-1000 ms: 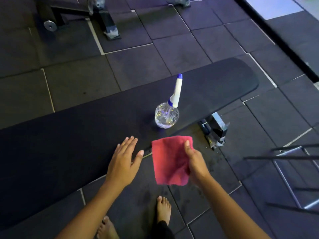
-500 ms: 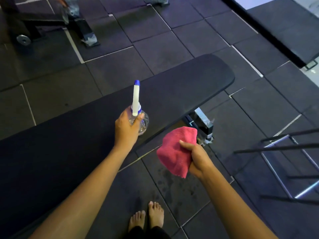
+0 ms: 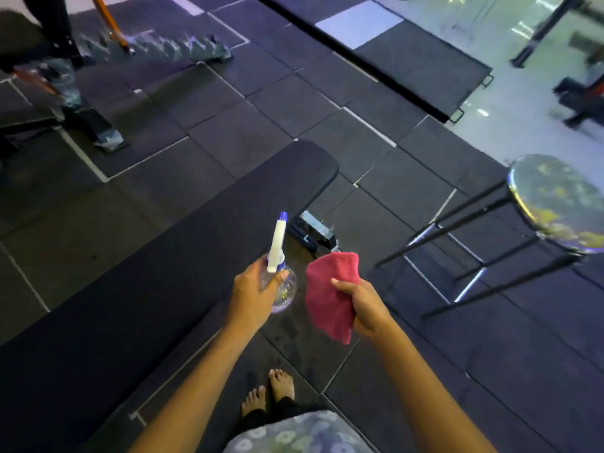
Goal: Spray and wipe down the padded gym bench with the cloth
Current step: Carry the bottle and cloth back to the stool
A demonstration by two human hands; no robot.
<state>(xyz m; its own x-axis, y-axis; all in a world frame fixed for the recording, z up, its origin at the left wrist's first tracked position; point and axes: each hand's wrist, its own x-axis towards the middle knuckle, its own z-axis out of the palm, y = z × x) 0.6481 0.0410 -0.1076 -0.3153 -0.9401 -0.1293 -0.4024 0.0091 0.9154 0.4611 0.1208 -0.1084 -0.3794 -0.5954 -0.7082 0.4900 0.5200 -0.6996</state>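
Bench point(image 3: 157, 282) edge beside held bottle point(image 3: 285, 289), cloth point(image 3: 327, 302) alongside

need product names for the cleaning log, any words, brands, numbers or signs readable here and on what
No text can be read in this view.
The spray bottle in the left hand: clear body, white and blue nozzle, no label visible.
The cloth in the right hand: plain pink, no tag showing.
The bench: plain black pad.
The stool: blurred pattern on the seat, no letters legible.
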